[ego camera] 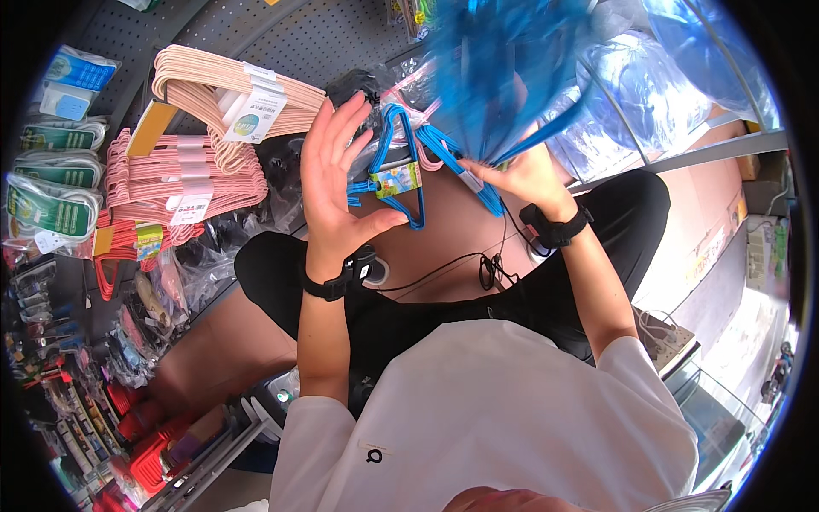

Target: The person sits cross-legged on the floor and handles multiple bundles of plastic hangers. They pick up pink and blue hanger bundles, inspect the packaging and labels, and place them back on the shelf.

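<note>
My left hand (336, 169) is raised palm up with its fingers apart and nothing in it. Just right of its thumb is a bundle of blue hangers (387, 201) with a printed band. My right hand (537, 176) grips the lower end of a large blue item (505, 70), too motion-blurred to name exactly. Another blue hanger bundle (492, 200), wrapped with a pale band, shows just below that hand. Pale pink hangers (430, 160) lie partly hidden between the two blue bundles.
Beige hangers (192, 70) and pink hangers (137, 169) in banded bundles stick out from the shelf at left. Packaged white cables (48, 208) hang farther left. Clear plastic-wrapped blue goods (646, 96) fill the rack at upper right. A black cable (441, 265) crosses between the wrist-worn devices.
</note>
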`<state>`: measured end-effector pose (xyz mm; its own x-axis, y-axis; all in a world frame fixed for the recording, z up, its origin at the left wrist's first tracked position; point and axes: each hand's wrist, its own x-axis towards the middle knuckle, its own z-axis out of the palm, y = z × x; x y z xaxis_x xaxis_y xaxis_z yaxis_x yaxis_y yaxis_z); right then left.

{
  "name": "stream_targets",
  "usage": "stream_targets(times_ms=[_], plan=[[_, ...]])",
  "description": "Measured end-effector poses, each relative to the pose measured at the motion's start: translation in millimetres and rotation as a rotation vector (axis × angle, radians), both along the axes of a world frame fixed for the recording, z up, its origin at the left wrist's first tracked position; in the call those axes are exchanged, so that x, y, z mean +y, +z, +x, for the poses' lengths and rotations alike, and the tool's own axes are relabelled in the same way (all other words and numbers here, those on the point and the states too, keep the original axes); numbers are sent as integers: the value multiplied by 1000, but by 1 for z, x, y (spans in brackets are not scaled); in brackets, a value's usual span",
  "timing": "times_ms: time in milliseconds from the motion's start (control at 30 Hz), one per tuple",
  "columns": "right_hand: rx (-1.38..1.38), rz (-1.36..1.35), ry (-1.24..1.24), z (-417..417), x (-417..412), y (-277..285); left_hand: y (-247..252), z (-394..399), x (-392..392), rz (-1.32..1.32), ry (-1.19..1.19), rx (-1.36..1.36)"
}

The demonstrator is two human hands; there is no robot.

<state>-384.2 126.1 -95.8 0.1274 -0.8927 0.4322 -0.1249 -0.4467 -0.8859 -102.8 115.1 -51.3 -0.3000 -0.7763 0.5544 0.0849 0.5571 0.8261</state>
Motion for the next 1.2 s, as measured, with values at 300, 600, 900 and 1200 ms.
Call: stream_targets(times_ms=[300, 600, 900, 1200], plan=[[323, -153, 94, 6, 5, 13, 6, -5, 7, -46, -81, -30], [464, -10, 166, 10, 17, 27, 0, -21, 18, -142, -137, 89], [406, -59, 269, -7, 21, 48, -13, -12, 17, 110, -176, 260], [473, -304, 151, 53, 41, 47, -20, -24, 13, 51, -198, 225]])
